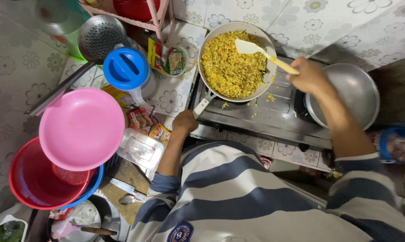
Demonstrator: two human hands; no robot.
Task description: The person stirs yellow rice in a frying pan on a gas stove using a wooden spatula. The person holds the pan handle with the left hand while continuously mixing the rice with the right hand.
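While I stood over the stove (274, 112), the head view showed my left hand (185, 122) clenched round the pale handle of the frying pan (233, 62), which sat on the left burner, heaped with yellow noodles (231, 67) flecked with orange. My right hand (309, 76) gripped the wooden shaft of a white spatula (256, 50), fingers closed on it, the blade resting on the far right part of the noodles. To stir well, I judged I should keep the pan steady by its handle, slide the blade under the heap from the rim and turn it toward the middle, gently, since some strands already lay spilled on the stove top near the pan. On the right burner stood a covered steel pot (350, 94), just beside my right forearm.

Left of the stove, on the flowered tiles of the table (173, 96), a small bowl held a red-and-yellow packet (155, 54) and a green sachet (176, 61) standing upright. Nearer to me lay several small red and yellow seasoning sachets (142, 120), flat and torn, beside a clear plastic lid (139, 148). A jug with a blue lid (126, 69) stood far left of these, a steel skimmer (99, 38) beyond it. A pink bowl (81, 130) was stacked over a red basket (36, 179) at the left edge.
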